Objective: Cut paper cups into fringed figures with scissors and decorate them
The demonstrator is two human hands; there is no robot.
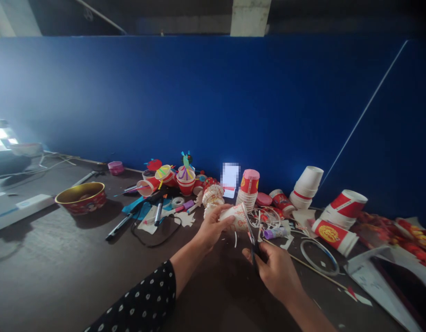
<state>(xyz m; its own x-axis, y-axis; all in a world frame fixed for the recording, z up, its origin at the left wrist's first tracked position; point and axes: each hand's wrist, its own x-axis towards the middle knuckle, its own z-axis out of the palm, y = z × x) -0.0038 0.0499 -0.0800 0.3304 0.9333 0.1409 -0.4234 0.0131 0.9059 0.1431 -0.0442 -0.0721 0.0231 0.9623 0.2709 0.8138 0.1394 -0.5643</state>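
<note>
My left hand [212,230] grips a white paper cup [236,217] with a red printed pattern, tilted on its side above the table. In my right hand [277,267] is a pair of scissors [253,242] with dark handles. Their blades point up and away from me and meet the cup's right end. Whether the blades are apart or together is hard to make out. Thin white paper rings and strips [266,216] lie just beyond the scissors, beside a purple-capped tube [275,232].
Stacked paper cups [306,184] stand at the back right, near a fallen red cup [334,235]. Decorated cups [186,180], markers [158,212] and tape [178,202] lie back left. A red-and-gold bowl [81,203] sits far left. A thin stick [313,268] lies at right. A blue partition [199,101] rises behind.
</note>
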